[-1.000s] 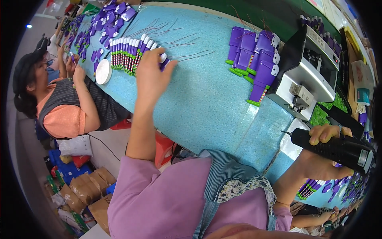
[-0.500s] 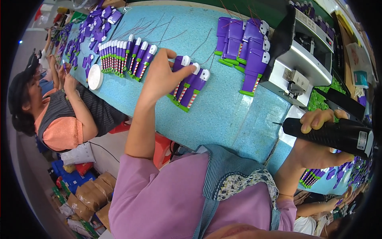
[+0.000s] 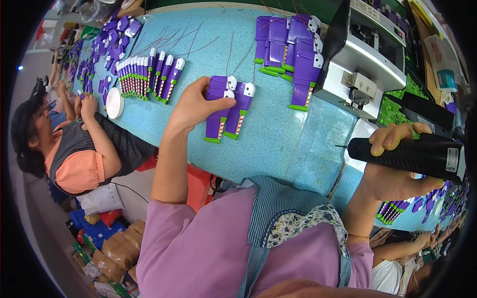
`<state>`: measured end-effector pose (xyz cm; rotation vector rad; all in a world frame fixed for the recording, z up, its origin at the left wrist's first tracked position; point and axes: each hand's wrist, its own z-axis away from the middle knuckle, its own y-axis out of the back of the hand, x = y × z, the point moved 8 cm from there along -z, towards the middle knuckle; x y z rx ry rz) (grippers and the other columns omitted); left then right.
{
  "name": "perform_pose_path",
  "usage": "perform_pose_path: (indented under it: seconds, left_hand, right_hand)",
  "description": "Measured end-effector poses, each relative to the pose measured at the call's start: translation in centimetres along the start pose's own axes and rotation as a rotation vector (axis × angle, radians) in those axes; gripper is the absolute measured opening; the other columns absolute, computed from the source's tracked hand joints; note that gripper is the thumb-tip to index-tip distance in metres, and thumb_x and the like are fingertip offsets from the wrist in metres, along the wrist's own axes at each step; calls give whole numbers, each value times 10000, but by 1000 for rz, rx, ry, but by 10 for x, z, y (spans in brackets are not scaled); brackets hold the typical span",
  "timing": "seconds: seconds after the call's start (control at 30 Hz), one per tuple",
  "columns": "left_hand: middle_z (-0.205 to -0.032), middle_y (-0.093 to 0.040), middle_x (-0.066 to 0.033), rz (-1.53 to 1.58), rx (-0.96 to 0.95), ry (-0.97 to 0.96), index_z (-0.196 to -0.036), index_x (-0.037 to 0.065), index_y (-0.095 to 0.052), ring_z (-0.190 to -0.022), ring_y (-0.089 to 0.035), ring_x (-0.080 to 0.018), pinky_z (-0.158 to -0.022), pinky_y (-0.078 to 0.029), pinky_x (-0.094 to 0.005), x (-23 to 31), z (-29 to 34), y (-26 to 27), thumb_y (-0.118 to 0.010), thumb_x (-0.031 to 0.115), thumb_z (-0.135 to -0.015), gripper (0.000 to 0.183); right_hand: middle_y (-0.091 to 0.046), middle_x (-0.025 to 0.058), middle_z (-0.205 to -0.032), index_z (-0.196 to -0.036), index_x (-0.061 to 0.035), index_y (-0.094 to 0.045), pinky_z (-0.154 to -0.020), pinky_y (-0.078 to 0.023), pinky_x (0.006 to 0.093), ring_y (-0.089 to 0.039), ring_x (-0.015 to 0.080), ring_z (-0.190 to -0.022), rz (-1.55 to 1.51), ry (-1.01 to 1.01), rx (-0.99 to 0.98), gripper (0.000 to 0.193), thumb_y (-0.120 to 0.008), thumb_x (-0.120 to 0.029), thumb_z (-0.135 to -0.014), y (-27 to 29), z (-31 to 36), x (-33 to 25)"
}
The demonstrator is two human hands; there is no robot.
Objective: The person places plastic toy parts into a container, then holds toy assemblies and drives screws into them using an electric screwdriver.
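My left hand (image 3: 196,107) is closed on a small group of purple plastic toy parts (image 3: 216,121) above the blue tabletop, thumb across their white tips. The parts have red-and-white striped edges and green ends, and they overlap, so some are partly hidden. Thin wires trail off behind them. At the right, my right hand (image 3: 385,181) grips a black electric screwdriver (image 3: 412,158) held level, its thin bit pointing left over the table and touching nothing.
A row of similar parts (image 3: 134,77) stands left of my left hand, near a white round dish (image 3: 115,103). Stacked purple parts (image 3: 303,74) lie beside a grey metal machine (image 3: 357,87). A green tray (image 3: 400,102) sits behind the screwdriver. A co-worker (image 3: 74,144) sits at left.
The toy parts in my left hand have turned from a fanned, edge-up bunch to lying flatter and more overlapped. My right hand holds the screwdriver much as before. The view has shifted slightly.
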<state>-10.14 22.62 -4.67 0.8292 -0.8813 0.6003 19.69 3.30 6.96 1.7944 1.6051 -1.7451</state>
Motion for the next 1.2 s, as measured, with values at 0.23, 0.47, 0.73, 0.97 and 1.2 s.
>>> perform_pose_path:
  seconds: [0.23,0.47,0.73,0.97,1.2]
  left_hand:
    - [-884,-645,-80,241,-293,26,-1035,-18,-513,-802,-601,-116,-704,-490,-255,15,23,-32,-817,103,-687,477]
    - [-1014,-562,-165,-169,63,-8,-1091,-71,-463,-738,-634,-192,-601,-529,-289,18,24,-28,-878,198,-576,714]
    - [-903,-620,-51,117,-123,-54,-1173,28,-506,-774,-595,-120,-694,-504,-262,21,31,-83,-750,75,-703,531]
    - [-960,-586,-52,874,-496,244,-1261,17,-418,-799,-599,-126,-701,-511,-276,46,54,-174,-709,-24,-734,604]
    - [-1137,-593,-121,938,-597,342,-1250,20,-402,-882,-635,-179,-711,-528,-286,61,65,-195,-710,-7,-748,590]
  right_hand:
    - [-533,139,-724,-1201,15,-411,-518,-419,318,-509,202,-548,5,9,-14,967,-311,-837,-753,3,-4,-1]
    - [-527,118,-785,-1182,-46,-458,-613,-384,345,-496,218,-591,-46,41,-116,887,-401,-812,-740,-5,-28,-7]
    - [-569,162,-854,-1199,-82,-509,-649,-426,350,-548,247,-679,19,262,-483,993,-376,-899,-651,-23,-62,-4]
    - [-557,124,-784,-1182,-100,-523,-604,-419,351,-528,218,-587,77,165,-309,947,-403,-882,-662,-32,-36,-6]
    - [-524,128,-784,-1255,-79,-428,-592,-440,380,-536,226,-566,133,94,-447,874,-396,-799,-761,-46,-8,-14]
